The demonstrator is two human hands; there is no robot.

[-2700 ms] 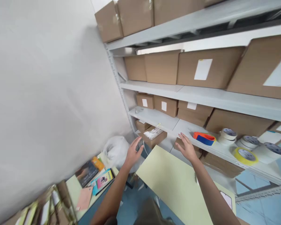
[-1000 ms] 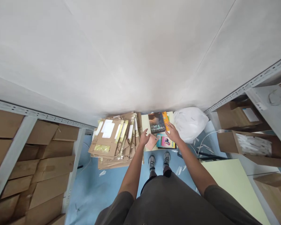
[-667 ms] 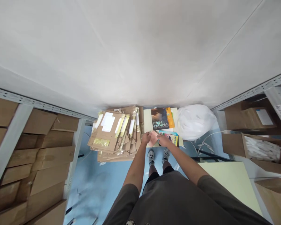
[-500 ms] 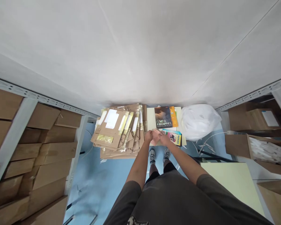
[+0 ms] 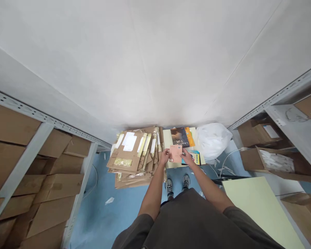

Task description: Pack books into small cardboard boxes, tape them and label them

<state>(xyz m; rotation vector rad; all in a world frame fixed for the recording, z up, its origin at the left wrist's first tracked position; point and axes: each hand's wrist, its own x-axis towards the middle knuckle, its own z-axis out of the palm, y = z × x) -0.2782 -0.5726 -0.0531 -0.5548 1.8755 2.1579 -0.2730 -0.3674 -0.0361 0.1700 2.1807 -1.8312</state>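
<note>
Between my two hands is a flat pink book [image 5: 175, 154], with a small barcode near its upper right corner. My left hand [image 5: 165, 156] grips its left edge and my right hand [image 5: 187, 157] its right edge. Behind it, on a pale table [image 5: 167, 135], lies a dark book [image 5: 179, 135] partly on top of an orange one [image 5: 190, 137]. A colourful yellow and blue booklet [image 5: 197, 157] rests beside my right hand, partly covered by it.
Flattened cardboard mailers [image 5: 131, 147] with tape and white labels are piled left of the books. A white plastic bag [image 5: 213, 140] sits on the right. Shelves with cardboard boxes [image 5: 58, 186] flank both sides. A pale board [image 5: 259, 204] lies at lower right.
The pink book, earlier tilted and mostly covered by my hands, now faces up flat between them. My hands have moved apart to its two sides. The camera view has shifted slightly.
</note>
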